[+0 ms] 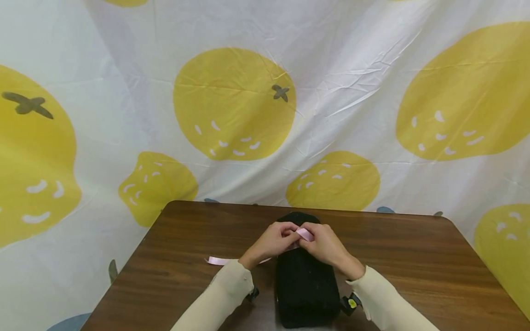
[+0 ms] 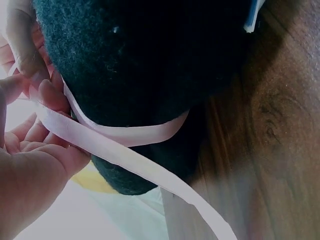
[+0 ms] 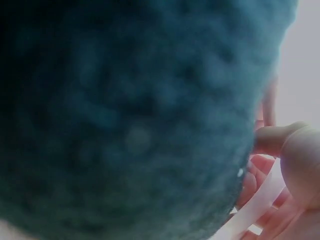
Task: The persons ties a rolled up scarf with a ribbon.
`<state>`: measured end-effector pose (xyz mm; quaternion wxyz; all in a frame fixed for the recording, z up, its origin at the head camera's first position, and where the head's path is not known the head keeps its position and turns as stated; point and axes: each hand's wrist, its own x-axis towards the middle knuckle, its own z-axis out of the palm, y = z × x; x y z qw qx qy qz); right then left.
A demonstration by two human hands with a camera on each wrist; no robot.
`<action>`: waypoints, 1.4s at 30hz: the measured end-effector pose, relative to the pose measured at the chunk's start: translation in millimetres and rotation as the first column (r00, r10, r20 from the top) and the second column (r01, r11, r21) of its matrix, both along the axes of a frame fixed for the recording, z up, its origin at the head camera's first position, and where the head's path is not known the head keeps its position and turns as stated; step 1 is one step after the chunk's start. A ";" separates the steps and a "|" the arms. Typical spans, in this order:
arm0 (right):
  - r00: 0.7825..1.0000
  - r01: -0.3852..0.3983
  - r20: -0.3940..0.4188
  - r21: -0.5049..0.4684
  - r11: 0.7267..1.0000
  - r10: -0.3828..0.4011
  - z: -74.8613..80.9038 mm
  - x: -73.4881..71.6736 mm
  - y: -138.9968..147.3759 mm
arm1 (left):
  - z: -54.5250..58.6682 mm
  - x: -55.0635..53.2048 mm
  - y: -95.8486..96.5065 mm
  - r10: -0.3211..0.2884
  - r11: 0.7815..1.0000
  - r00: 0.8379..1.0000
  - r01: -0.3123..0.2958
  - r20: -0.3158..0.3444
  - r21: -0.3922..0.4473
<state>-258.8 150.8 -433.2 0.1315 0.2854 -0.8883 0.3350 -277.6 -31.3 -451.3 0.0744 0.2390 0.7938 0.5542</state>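
Note:
A long, dark, fuzzy-surfaced block [image 1: 307, 289] with rounded edges lies on the table, pointing away from me. Pink satin ribbon [image 2: 115, 150] passes around its far part, and a loose tail [image 1: 219, 260] runs out leftward over the tabletop. My left hand [image 1: 274, 241] pinches the ribbon above the block, thumb and fingers bent together. Close against it, my right hand [image 1: 329, 246] also pinches ribbon, and a short pink piece shows between the two hands. In the right wrist view the block fills most of the picture, partly hiding the fingers.
The brown wooden table [image 1: 414, 257] extends to both sides of the block. Behind it hangs a white cloth [image 1: 331, 59] printed with yellow fruit. A black wrist device [image 1: 351, 303] sits beside the block's right side. A small pale strip [image 2: 253, 17], its kind unclear, shows in the left wrist view.

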 end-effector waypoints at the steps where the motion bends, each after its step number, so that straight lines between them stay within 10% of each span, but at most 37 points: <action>1: 1.000 0.000 0.002 -0.002 1.000 0.000 0.1 0.1 0.2 | 0.0 -0.1 0.0 0.000 1.000 1.000 0.000 -0.001 -0.003; 15: 1.000 0.019 -0.022 -0.015 1.000 -0.020 -0.5 -0.5 1.5 | 2.9 1.8 -3.1 0.015 1.000 1.000 -0.015 -0.018 0.012; 32: 0.991 0.059 -0.115 -0.040 0.997 -0.064 -5.4 0.0 0.7 | 1.5 -0.1 -6.6 0.222 0.975 0.967 -0.216 -0.123 0.056; 42: 0.995 0.089 0.064 -0.164 0.982 -0.080 -4.2 1.4 1.6 | 1.8 -3.0 -7.2 0.339 0.933 0.932 -0.314 -0.130 0.177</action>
